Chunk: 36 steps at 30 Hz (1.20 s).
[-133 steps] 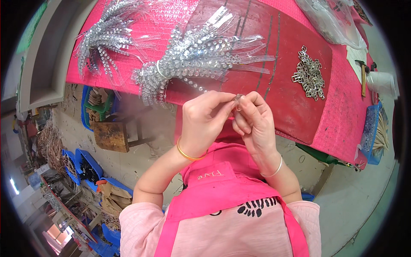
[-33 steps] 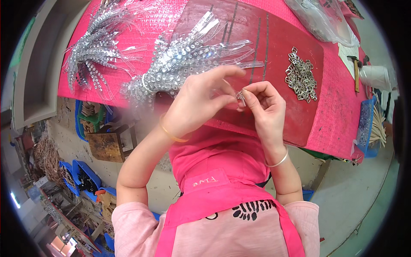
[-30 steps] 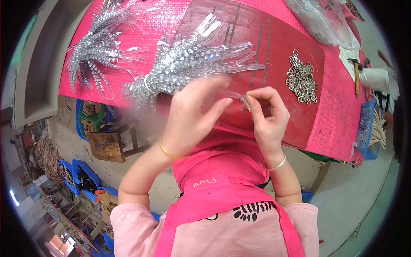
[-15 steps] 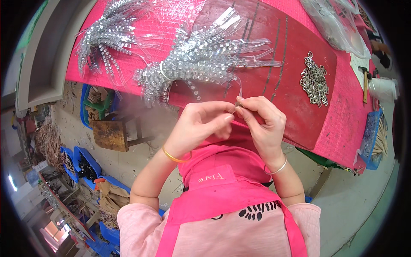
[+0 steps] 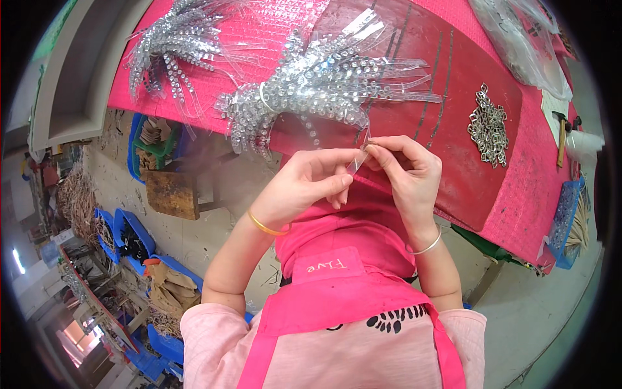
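1. At the near edge of the dark red mat (image 5: 470, 194), as my head feed shows it, both hands meet over one clear strip (image 5: 353, 166).
2. Left hand (image 5: 310, 176): fingers curled, thumb and forefinger just beside a short, flat length of the strip. It appears lightly held there; I cannot tell how firmly.
3. Right hand (image 5: 413, 174): thumb and forefinger pinched together at the strip. Something small and dull sits at the tips; too covered for me to identify.
4. Change: half a second ago the hands were bunched together and little strip showed on the left side. Now a flat piece slants between the two sets of fingertips, while a thin clear strand rises from the right pinch toward the large beaded bundle (image 5: 314, 81). Whether it joins the bundle, I cannot tell.
5. Meaning, my judgement: the short side now seems free enough to work on, with the right pinch as anchor. A loosened pinch could let the alignment slip.
6. Unchanged: the pile of metal links (image 5: 488, 129) lies on the mat, well apart from both hands; only my view has shifted slightly.
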{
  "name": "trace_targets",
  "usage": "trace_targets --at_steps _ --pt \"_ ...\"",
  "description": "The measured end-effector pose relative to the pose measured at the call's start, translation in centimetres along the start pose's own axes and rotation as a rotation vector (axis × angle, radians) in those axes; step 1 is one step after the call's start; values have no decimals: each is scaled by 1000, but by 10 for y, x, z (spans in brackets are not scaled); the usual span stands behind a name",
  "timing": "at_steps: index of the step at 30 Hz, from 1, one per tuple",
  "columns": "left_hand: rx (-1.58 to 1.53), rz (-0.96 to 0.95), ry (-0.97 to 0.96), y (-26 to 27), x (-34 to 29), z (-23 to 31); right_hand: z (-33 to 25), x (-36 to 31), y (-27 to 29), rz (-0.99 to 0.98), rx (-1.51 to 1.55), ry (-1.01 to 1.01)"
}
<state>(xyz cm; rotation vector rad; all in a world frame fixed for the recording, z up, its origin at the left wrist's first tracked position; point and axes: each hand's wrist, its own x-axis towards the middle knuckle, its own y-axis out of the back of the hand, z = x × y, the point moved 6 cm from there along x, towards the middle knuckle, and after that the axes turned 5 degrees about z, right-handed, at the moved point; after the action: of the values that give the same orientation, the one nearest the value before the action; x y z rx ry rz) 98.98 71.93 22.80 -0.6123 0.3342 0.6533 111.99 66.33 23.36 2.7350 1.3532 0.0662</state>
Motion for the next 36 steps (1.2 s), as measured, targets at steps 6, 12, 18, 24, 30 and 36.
trace_targets --at_steps 6,12,18,24,30,36 --pt "88 98 -102 2 5 -3 -4 0 -5 -65 -74 79" --pt "110 105 -149 6 5 1 4 3 -5 -87 91 -115" --pt "80 133 -173 4 2 1 -15 3 -6 -76 -86 147" --pt "222 196 -292 2 -6 8 -32 -14 -10 27 -267 499" --pt "656 286 -540 -13 -23 48 -25 -9 -7 -111 -140 394" --pt "527 54 -454 -6 23 53 2 13 -7 -133 541 -319"
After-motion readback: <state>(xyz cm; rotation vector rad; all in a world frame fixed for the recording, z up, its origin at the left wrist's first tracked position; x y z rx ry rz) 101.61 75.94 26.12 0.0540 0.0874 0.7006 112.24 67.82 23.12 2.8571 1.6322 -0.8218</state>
